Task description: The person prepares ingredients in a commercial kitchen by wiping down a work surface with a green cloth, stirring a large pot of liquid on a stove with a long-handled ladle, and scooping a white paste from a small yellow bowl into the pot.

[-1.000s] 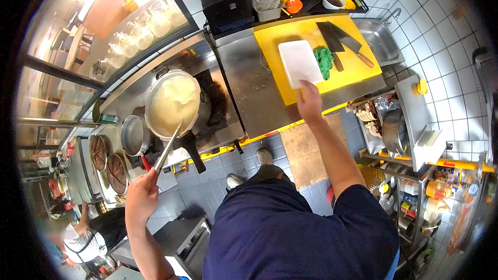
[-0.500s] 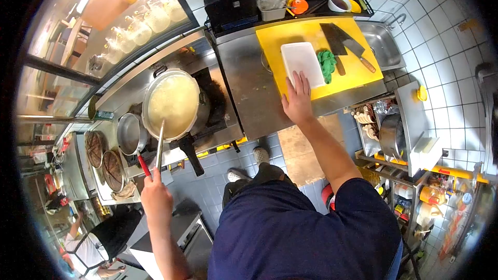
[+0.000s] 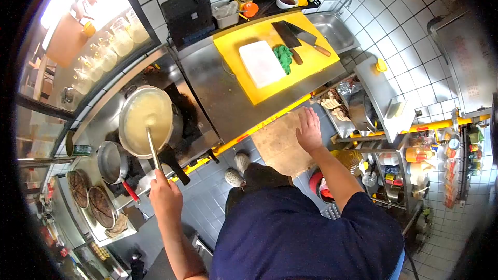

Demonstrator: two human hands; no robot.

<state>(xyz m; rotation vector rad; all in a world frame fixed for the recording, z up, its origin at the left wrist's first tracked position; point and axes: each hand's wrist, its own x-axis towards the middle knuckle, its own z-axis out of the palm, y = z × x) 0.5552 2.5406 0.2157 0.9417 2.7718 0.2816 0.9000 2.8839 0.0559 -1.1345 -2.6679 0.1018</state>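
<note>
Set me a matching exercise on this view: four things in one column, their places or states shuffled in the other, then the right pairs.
Things
1. White rectangular container
2. Grey round pan with a red handle
3. Large round metal pot
4. Left hand

Places and states
A. Closed around a long stirring tool
B. Full of pale, creamy liquid
C. Beside the large pot, on the side away from the counter with the yellow board
D. On the yellow board, next to a crumpled green cloth

Right pairs: 1-D, 2-C, 3-B, 4-A
</note>
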